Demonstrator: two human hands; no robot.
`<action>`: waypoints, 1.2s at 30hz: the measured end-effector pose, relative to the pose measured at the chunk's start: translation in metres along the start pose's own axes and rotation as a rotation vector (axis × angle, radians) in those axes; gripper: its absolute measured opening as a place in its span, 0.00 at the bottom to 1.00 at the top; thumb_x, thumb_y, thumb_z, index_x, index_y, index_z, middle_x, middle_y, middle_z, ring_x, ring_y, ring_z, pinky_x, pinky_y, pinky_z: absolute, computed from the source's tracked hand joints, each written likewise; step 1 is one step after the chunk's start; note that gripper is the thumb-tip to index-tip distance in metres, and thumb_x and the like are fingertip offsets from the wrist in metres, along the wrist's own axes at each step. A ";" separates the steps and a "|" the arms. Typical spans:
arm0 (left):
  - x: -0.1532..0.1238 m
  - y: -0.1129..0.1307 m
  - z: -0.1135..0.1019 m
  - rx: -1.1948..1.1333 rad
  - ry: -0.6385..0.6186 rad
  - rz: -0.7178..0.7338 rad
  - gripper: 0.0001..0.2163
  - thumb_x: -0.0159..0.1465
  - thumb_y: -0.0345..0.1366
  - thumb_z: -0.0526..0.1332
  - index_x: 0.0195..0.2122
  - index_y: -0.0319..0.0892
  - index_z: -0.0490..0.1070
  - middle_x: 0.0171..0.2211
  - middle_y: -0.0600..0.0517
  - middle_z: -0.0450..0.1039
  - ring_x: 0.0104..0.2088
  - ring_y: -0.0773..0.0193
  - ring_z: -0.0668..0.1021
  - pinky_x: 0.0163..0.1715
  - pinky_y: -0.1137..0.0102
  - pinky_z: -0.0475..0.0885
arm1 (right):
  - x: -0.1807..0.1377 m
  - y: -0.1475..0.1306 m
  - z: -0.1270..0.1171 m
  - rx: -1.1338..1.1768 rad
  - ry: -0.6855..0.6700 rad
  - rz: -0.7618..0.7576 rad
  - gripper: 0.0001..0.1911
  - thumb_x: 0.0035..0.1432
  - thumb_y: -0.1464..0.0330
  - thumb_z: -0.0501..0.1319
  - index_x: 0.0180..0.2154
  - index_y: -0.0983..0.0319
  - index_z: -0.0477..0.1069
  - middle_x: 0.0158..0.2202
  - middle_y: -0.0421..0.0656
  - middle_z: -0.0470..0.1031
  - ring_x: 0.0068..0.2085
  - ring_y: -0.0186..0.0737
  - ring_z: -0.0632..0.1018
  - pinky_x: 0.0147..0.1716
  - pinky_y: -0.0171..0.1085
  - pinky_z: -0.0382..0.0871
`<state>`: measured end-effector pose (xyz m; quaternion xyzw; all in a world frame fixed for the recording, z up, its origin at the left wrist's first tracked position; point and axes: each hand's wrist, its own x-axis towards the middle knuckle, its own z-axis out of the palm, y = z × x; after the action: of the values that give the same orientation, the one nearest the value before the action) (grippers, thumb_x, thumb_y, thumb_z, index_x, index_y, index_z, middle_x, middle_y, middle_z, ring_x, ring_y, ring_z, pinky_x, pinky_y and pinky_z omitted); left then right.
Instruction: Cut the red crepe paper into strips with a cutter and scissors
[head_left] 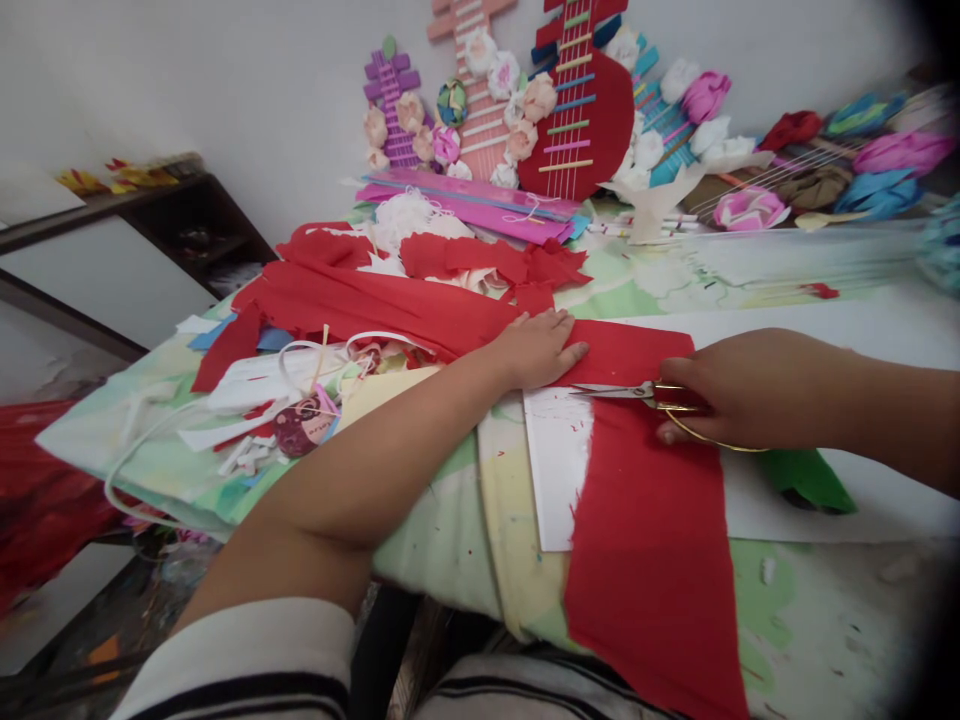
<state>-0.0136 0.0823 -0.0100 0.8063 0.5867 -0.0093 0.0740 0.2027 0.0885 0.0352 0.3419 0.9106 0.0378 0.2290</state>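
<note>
A long red strip, crepe paper or cloth, (420, 305) stretches across the table, and a wide red piece (652, 560) hangs toward my lap. My left hand (541, 348) lies flat on the strip with fingers spread, pressing it down. In my right hand (739, 385) is a pair of scissors (634, 391) with gold handles, fingers wrapped round the grips. The blades point left along the lower edge of the strip, just below my left hand. White paper (551, 470) lies under the red material.
Paper-flower-trimmed guitar shapes, one of them red (600, 120), lean on the back wall. Paper scraps, white cord and a round maroon item (304, 425) litter the table's left side. A green piece (814, 480) lies beneath my right wrist. A dark shelf (217, 215) stands at left.
</note>
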 end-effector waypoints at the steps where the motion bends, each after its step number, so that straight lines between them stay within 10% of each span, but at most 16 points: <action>1: 0.000 0.000 0.000 0.001 -0.001 -0.002 0.29 0.65 0.48 0.36 0.62 0.32 0.44 0.63 0.45 0.41 0.61 0.59 0.49 0.58 0.61 0.45 | 0.000 0.000 0.000 0.002 0.001 0.002 0.27 0.47 0.43 0.46 0.28 0.59 0.64 0.22 0.44 0.67 0.22 0.39 0.67 0.21 0.36 0.48; 36: 0.001 0.000 0.002 -0.015 0.010 0.000 0.29 0.65 0.48 0.37 0.61 0.31 0.45 0.63 0.44 0.42 0.61 0.58 0.49 0.58 0.60 0.44 | 0.013 -0.016 -0.012 -0.072 0.046 -0.058 0.27 0.49 0.44 0.45 0.30 0.60 0.62 0.24 0.45 0.69 0.24 0.40 0.68 0.20 0.36 0.48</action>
<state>-0.0135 0.0830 -0.0126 0.8057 0.5874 -0.0009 0.0769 0.1789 0.0859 0.0369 0.3059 0.9232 0.0717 0.2213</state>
